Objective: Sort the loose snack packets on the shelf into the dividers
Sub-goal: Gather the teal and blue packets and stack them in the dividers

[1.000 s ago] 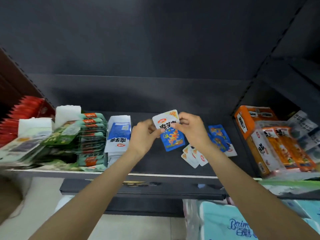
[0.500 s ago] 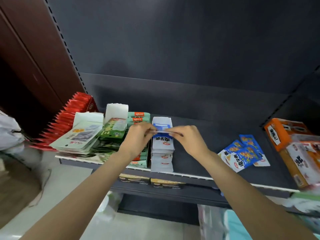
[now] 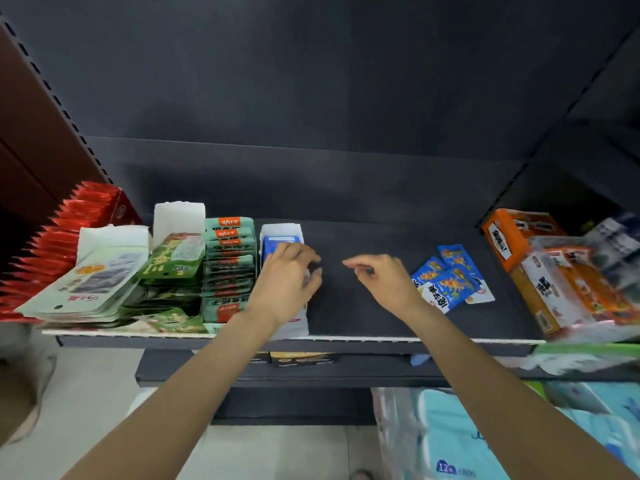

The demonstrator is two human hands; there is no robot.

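Blue packet no longer pinched between both hands as half a second back, now dropped into white divider box (image 3: 281,233) at shelf (image 3: 381,303) centre-left, so one loose packet sorted; loose blue packets (image 3: 450,278) left in a small pile on the shelf's right, well apart from the box. Left hand (image 3: 287,278) resting over the box, fingers curled on the packet tops, true grip not clear. Right hand (image 3: 377,275) pulled off beside it, hovering above bare shelf, fingers loosely curled, holding nothing, likely heading for the pile next.
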